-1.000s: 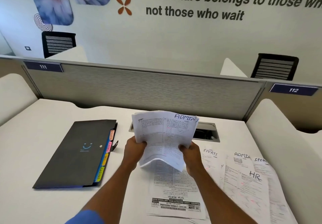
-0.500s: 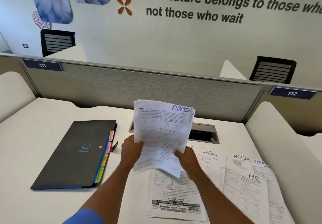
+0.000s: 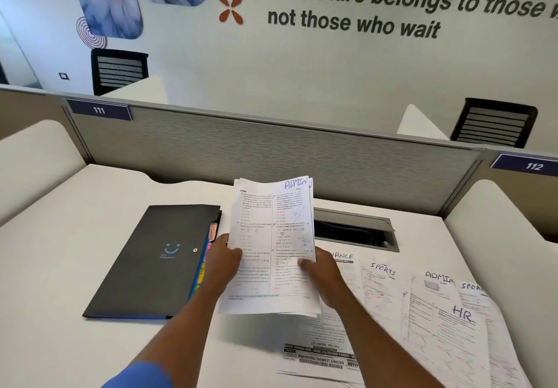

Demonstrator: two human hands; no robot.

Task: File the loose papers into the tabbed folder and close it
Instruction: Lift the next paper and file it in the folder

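Low in front, a blue sleeve (image 3: 142,375) on the left forearm. Just beyond, lifted off the white desk (image 3: 75,251), a sheaf of papers headed ADMIN (image 3: 271,230), near upright. Pinched at its left edge by the left hand (image 3: 225,262), thumb in front, fingers curled behind; gripped at the lower right edge by the right hand (image 3: 324,279) likewise. Rightward, flat and overlapping, loose papers (image 3: 437,312) marked SPORTS, ADMIN, HR. Leftward, lying closed, the dark tabbed folder (image 3: 157,260). Farther back, an open cable hatch (image 3: 353,230), then the grey partition (image 3: 271,152).
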